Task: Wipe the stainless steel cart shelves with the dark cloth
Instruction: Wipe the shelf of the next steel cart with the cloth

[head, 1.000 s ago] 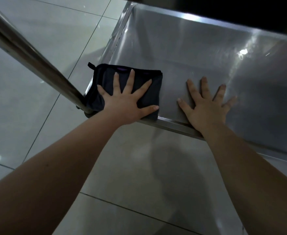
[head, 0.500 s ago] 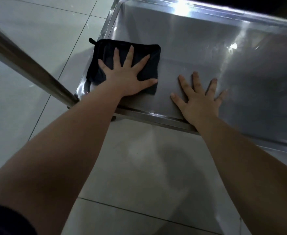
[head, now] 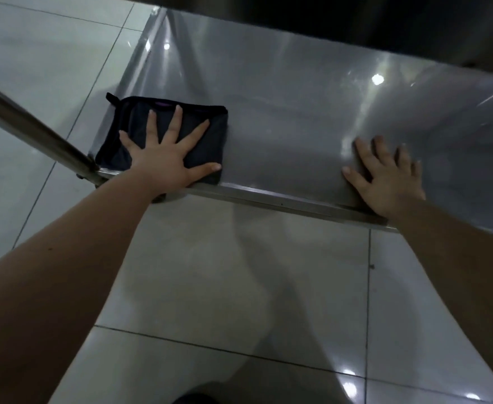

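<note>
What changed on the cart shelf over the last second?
The right hand shifted right along the shelf's near rim, widening its gap from the left hand. The dark cloth slid a little up the shelf and back to the near-left corner. Unchanged: left hand flat with fingers spread on the folded cloth, right hand flat on bare steel, nothing gripped or released.

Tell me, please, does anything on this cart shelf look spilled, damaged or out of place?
Nothing stands out. The left hand lies flat on the folded dark cloth in the shelf corner; the right hand rests bare on the steel. No spill or dent shows.
</note>
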`<control>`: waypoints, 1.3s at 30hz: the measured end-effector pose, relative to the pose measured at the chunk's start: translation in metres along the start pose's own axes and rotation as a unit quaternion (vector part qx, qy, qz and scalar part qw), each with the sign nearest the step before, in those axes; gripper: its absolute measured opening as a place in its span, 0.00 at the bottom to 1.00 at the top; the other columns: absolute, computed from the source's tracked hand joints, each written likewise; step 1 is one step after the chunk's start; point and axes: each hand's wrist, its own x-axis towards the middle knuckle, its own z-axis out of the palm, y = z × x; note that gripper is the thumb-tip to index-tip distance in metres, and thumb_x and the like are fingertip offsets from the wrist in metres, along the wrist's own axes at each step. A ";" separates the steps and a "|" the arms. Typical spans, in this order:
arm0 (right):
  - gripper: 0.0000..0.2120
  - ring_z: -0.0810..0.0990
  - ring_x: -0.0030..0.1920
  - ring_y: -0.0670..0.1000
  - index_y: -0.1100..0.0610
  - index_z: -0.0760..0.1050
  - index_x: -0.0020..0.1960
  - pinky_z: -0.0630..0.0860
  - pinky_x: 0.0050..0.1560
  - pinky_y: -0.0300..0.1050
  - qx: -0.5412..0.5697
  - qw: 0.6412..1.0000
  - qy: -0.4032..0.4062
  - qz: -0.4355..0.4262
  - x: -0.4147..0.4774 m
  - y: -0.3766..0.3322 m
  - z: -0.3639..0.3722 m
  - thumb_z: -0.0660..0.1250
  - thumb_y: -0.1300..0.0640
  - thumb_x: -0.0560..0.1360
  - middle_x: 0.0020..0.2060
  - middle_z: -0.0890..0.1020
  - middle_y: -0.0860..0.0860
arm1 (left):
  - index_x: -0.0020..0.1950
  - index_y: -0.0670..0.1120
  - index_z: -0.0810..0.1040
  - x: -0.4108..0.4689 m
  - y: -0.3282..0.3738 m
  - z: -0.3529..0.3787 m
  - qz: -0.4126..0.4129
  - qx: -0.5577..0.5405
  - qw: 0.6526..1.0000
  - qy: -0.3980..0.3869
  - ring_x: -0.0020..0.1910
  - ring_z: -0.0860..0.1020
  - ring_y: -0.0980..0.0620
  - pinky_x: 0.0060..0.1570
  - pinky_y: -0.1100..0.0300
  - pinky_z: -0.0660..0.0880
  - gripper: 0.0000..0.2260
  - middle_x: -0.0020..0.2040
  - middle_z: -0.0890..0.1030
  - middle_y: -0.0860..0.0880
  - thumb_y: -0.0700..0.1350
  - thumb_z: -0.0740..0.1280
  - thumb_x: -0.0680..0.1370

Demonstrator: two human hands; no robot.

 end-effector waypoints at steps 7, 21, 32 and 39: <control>0.31 0.40 0.78 0.62 0.34 0.39 0.77 0.40 0.74 0.69 -0.025 0.999 0.017 -0.008 0.003 0.028 0.011 0.42 0.30 0.77 0.80 0.41 0.43 | 0.72 0.72 0.30 -0.004 0.056 0.004 0.014 0.034 0.999 0.005 0.76 0.33 0.36 0.64 0.21 0.39 0.39 0.78 0.30 0.53 0.80 0.40 0.65; 0.24 0.47 0.79 0.52 0.48 0.55 0.79 0.35 0.76 0.57 0.233 0.968 0.094 0.002 -0.001 0.041 -0.001 0.50 0.47 0.84 0.79 0.58 0.49 | 0.77 0.66 0.36 0.001 0.257 0.020 0.124 0.006 0.992 -0.001 0.76 0.31 0.36 0.63 0.23 0.32 0.38 0.79 0.32 0.50 0.77 0.46 0.72; 0.31 0.69 0.68 0.61 0.59 0.64 0.73 0.67 0.68 0.53 0.259 0.960 0.104 -0.004 0.033 -0.034 -0.026 0.71 0.49 0.76 0.68 0.72 0.59 | 0.65 0.50 0.78 -0.007 0.194 0.011 0.147 -0.130 0.959 0.205 0.67 0.69 0.44 0.63 0.48 0.65 0.14 0.66 0.76 0.50 0.46 0.64 0.80; 0.17 0.76 0.53 0.54 0.59 0.75 0.61 0.68 0.48 0.44 0.227 0.971 0.000 -0.071 0.015 -0.037 -0.076 0.72 0.55 0.75 0.53 0.77 0.55 | 0.69 0.46 0.73 -0.008 0.178 -0.037 0.215 -0.155 0.931 0.250 0.66 0.71 0.41 0.65 0.45 0.68 0.22 0.66 0.76 0.44 0.41 0.68 0.75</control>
